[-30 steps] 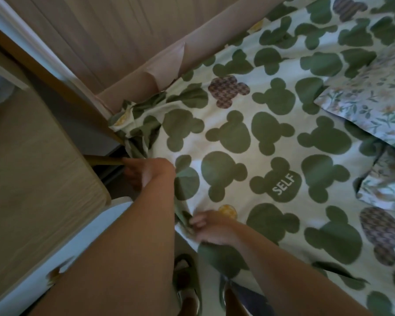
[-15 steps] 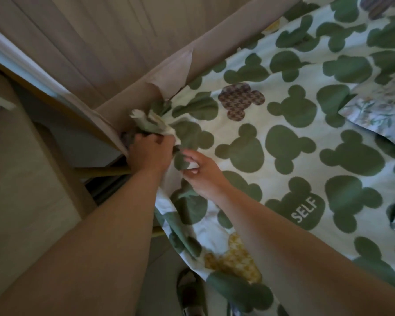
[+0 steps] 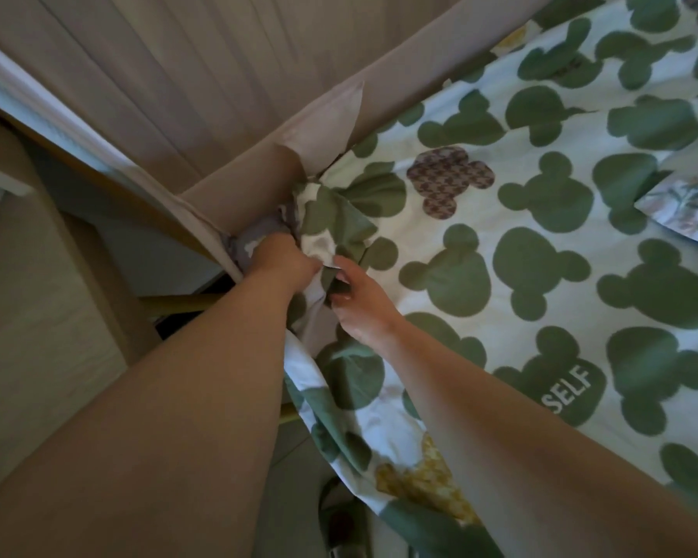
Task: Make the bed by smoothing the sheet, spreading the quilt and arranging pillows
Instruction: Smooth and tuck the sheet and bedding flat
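While my left hand [image 3: 283, 260] grips the bunched sheet [image 3: 480, 219] at its corner against the headboard [image 3: 238, 163], my right hand [image 3: 357, 304] pinches a fold just beside that corner. I judge that uneven pulling here could free the corner and leave wrinkles.

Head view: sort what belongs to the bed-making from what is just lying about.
Job: green mouse-print sheet, its corner gripped by the left hand and pinched by the right hand; floral-print bedding at the right edge; beige padded bed frame.
Lying about: wooden bedside table; slipper at the bottom edge.
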`<state>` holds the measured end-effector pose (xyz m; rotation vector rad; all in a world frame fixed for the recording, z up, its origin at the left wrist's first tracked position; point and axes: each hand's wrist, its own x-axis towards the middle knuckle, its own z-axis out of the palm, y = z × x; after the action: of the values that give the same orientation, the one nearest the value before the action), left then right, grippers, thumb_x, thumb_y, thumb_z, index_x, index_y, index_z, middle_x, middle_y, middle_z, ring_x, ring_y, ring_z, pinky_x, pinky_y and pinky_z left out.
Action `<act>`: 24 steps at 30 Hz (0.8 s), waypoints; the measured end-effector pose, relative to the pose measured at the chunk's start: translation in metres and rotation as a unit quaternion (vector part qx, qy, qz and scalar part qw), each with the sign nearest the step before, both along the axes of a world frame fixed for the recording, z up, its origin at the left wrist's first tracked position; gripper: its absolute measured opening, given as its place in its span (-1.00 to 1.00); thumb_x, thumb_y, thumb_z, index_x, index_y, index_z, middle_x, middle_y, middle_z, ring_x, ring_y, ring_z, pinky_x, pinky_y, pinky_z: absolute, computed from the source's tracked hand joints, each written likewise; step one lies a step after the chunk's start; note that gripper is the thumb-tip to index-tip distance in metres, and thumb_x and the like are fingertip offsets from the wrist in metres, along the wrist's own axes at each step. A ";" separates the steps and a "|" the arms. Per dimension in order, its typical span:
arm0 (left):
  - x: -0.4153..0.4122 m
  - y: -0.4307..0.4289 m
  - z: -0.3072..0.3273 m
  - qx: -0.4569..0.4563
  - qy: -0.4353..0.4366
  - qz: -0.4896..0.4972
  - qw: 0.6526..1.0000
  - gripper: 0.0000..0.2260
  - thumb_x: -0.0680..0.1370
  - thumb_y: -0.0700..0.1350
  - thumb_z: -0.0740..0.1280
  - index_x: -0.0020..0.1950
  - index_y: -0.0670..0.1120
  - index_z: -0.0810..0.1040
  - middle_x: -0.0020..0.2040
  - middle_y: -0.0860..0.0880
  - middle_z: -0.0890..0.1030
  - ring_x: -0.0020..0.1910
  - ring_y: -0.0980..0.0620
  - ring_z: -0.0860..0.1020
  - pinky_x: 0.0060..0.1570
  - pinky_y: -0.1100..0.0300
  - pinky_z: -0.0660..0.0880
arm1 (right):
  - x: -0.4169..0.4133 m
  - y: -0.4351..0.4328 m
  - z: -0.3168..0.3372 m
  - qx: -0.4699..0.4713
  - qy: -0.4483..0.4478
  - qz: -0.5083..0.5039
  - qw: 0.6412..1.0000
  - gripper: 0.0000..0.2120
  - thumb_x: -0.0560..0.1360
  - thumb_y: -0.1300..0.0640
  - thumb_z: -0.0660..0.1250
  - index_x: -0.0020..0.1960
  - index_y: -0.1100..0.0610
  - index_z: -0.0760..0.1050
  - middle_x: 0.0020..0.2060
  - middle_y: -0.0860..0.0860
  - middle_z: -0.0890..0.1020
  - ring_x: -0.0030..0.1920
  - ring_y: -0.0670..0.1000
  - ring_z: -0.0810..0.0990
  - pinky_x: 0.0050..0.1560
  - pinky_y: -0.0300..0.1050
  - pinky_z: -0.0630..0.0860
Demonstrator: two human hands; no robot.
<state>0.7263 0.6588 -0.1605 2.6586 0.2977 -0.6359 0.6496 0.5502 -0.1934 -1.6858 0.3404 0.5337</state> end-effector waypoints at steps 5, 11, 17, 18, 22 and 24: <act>-0.002 0.032 0.040 0.228 -0.017 0.015 0.973 -0.71 0.57 -0.13 0.26 0.26 -0.19 0.50 0.25 -0.21 0.52 0.23 -0.22 0.50 0.11 -0.02 0.44 | 0.001 0.009 0.005 0.011 -0.012 -0.004 1.000 -0.33 0.48 0.42 0.15 0.52 0.01 0.14 0.17 -0.04 0.48 0.23 -0.04 0.43 0.13 -0.30 0.46; -0.002 0.065 0.072 0.477 0.076 -0.122 0.867 -0.62 0.60 -0.04 0.19 0.38 -0.17 0.37 0.33 -0.18 0.41 0.27 -0.13 0.44 0.13 0.04 0.41 | 0.015 0.043 0.018 -0.014 -0.031 0.141 0.989 -0.35 0.48 0.47 0.12 0.49 0.04 0.25 0.51 0.05 0.20 0.49 0.08 0.19 0.33 -0.36 0.17; 0.003 0.021 0.044 0.260 -0.112 -0.214 0.935 -0.65 0.52 -0.07 0.29 0.26 -0.16 0.40 0.24 -0.21 0.42 0.12 -0.23 0.51 -0.07 0.02 0.44 | 0.010 0.041 0.010 0.055 0.028 0.121 0.991 -0.50 0.48 0.46 0.12 0.30 0.12 0.52 0.25 0.13 0.54 0.19 0.15 0.55 0.11 -0.19 0.54; 0.005 0.020 0.035 0.226 -0.060 -0.233 0.944 -0.60 0.50 0.01 0.31 0.28 -0.12 0.41 0.29 -0.20 0.39 0.18 -0.24 0.48 0.03 0.02 0.43 | 0.007 0.036 0.007 0.064 0.038 0.112 0.991 -0.56 0.50 0.42 0.15 0.28 0.12 0.53 0.21 0.14 0.56 0.14 0.16 0.58 0.06 -0.04 0.60; 0.016 0.039 0.002 0.233 0.131 -0.125 0.955 -0.14 0.49 0.13 0.29 0.56 -0.07 -0.20 0.55 -0.22 -0.13 0.51 -0.27 0.03 0.46 -0.14 0.11 | -0.003 0.012 -0.006 0.050 0.028 0.058 0.997 -0.61 0.49 0.47 0.12 0.19 0.26 0.57 0.16 0.17 0.59 0.22 0.10 0.54 0.17 -0.21 0.48; 0.020 0.042 -0.002 0.268 0.121 -0.106 0.950 -0.15 0.53 0.08 0.23 0.53 -0.15 -0.32 0.55 -0.21 -0.20 0.52 -0.26 -0.04 0.44 -0.21 0.10 | -0.009 -0.005 -0.016 0.050 0.032 0.018 0.998 -0.65 0.49 0.47 0.16 0.15 0.27 0.59 0.10 0.16 0.62 0.15 0.06 0.58 0.20 -0.22 0.49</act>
<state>0.7462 0.7010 -0.1621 3.1603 0.2855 -1.0877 0.6404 0.5448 -0.2095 -1.5828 0.3245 0.6226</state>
